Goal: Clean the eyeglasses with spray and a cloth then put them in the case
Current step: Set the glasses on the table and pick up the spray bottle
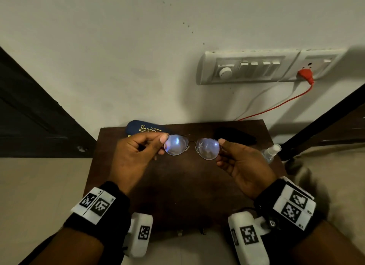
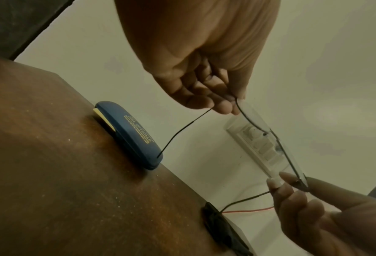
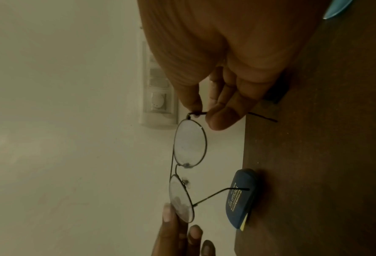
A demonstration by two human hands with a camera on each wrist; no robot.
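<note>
Thin dark wire-rimmed eyeglasses hang above the brown table, temples unfolded and pointing at the table. My left hand pinches the left lens end between thumb and fingers. My right hand pinches the right hinge, as the right wrist view shows. Smudges show on the lenses. A closed blue case with gold lettering lies at the table's back left, a yellow strip at its seam. A black cloth lies at the back right. A clear spray bottle lies at the right edge.
The table stands against a white wall carrying a switch panel with a red plug and red cable trailing down behind the table. A dark door is to the left, dark furniture to the right.
</note>
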